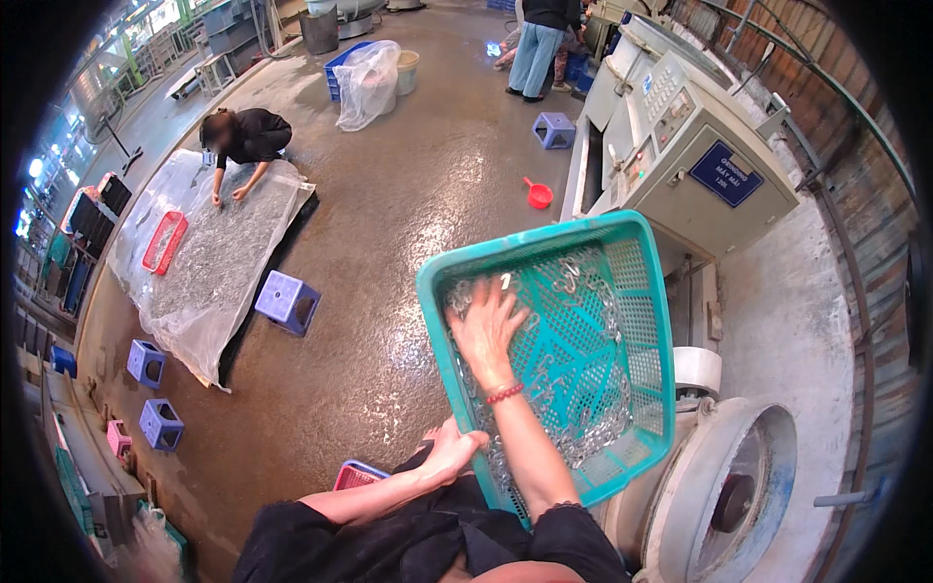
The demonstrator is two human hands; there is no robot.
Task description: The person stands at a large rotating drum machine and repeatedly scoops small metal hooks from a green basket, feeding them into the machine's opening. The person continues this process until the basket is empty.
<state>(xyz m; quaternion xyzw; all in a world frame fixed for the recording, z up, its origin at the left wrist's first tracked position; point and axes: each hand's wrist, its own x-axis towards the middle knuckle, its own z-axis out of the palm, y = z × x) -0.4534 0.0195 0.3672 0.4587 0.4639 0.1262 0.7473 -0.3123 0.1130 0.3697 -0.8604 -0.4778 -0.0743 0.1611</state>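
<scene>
**Hands in the teal basket**

The teal mesh basket [622, 282] tilts in front of me, small silvery metal pieces [593, 437] lying along its lower side. My right hand [486, 325] reaches in, fingers spread flat on the mesh, gripping nothing. My left hand [452, 449] clasps the basket's lower rim. A round machine opening [724, 496] sits just beside it.

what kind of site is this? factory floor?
Likely a small workshop or factory floor handling small metal parts. The teal mesh basket holds shiny metal pieces, a grey industrial machine stands beside it, and a person sorts similar pieces on a plastic sheet on the wet concrete floor.
</scene>
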